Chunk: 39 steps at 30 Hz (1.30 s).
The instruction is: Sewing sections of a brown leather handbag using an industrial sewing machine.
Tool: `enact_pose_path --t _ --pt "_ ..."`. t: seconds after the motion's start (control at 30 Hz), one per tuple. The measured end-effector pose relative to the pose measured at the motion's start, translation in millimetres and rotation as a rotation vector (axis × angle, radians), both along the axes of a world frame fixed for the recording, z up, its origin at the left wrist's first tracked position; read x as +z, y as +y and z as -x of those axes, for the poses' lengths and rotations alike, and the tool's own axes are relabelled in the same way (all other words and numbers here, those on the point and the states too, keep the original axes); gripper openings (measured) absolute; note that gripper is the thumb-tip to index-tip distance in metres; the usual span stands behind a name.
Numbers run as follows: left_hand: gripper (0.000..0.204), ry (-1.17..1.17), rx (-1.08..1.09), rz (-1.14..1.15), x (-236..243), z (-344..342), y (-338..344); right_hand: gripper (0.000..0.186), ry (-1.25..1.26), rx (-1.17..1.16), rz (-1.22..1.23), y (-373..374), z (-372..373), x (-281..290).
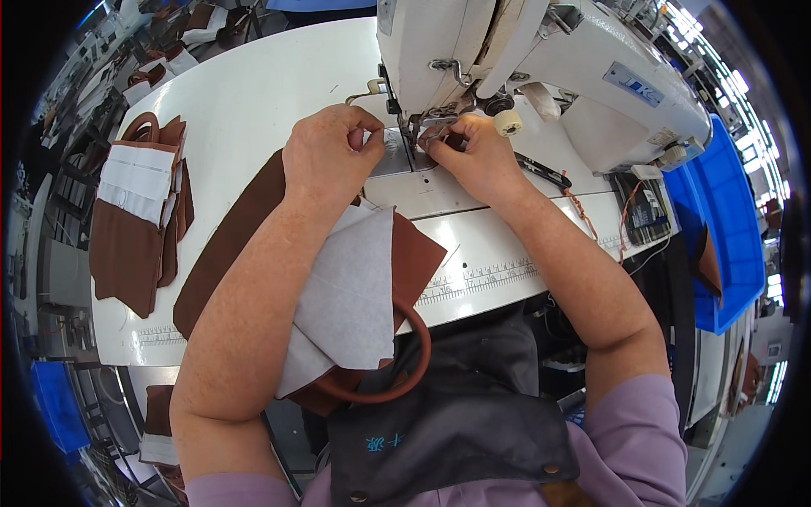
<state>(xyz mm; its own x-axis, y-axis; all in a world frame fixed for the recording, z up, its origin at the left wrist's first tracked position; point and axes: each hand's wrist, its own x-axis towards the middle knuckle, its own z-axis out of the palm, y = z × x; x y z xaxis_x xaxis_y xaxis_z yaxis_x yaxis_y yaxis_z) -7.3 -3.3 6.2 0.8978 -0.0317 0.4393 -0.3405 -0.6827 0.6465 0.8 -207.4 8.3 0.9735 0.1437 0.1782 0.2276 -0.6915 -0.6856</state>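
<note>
My left hand [331, 156] is closed in a pinch just left of the needle area of a white sewing machine [443, 51]. Whatever lies between its fingertips is too small or hidden to name. Close to the presser foot [412, 131], on its right side, the fingers of my right hand [475, 160] are also pinched together, and what they hold cannot be made out. A brown leather bag piece [418, 253] with white lining [351, 287] and a rounded brown handle [418, 355] hangs over the table's front edge, partly under my left forearm.
A stack of brown panels with white lining [135, 224] lies at the table's left. Black thread snips [543, 171] on an orange cord rest right of my right wrist. A blue bin [726, 228] stands at the right. A printed ruler [481, 280] runs along the front edge.
</note>
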Motion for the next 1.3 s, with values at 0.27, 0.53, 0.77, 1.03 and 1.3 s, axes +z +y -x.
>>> enact_pose_path --t 0.27,0.53,0.77,1.03,1.3 --pt "0.011 0.062 -0.006 -0.014 0 0 1 0.024 0.010 0.049 -0.060 -3 2 0" --pt "0.010 0.062 -0.033 0.054 -2 -3 0 0.023 0.065 0.033 -0.069 -4 4 3" --pt "0.011 0.009 -0.056 -0.002 -3 -4 4 0.024 0.099 0.013 -0.124 -1 -3 -2" --pt "0.010 0.000 -0.006 0.048 -5 -8 9 0.025 0.103 0.004 -0.038 -1 -1 1" --pt "0.011 0.037 -0.277 0.305 -8 -11 11 0.021 0.024 0.065 -0.090 -5 1 -4"
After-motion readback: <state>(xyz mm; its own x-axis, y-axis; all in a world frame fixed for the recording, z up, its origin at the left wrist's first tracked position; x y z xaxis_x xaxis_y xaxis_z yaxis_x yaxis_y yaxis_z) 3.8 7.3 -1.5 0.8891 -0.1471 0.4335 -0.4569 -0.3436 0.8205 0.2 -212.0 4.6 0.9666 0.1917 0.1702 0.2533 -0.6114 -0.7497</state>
